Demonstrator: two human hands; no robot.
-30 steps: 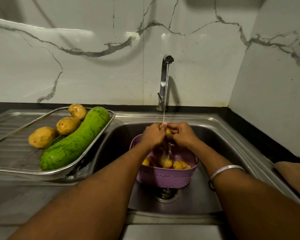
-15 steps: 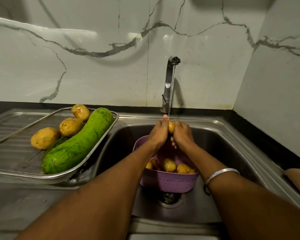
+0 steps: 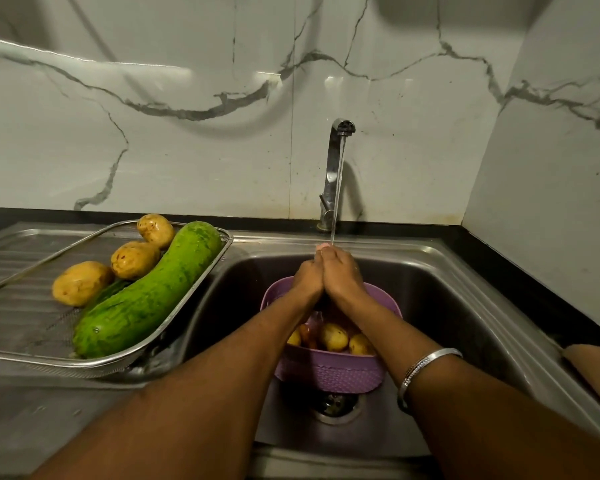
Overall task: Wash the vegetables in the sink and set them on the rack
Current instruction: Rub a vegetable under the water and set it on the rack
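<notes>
Hands pressed palm to palm under the tap's stream, left hand against right hand; whether anything sits between, can't tell. Potatoes half-hidden in the purple basket at six o'clock.

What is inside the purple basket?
The purple basket in the sink holds small yellow potatoes and something orange-red, too hidden to name. The person's arms cover the rest.

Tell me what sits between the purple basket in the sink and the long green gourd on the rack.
Head view: only the steel sink wall and the rack rim separate the purple basket from the green gourd; no vegetable lies there.
</notes>
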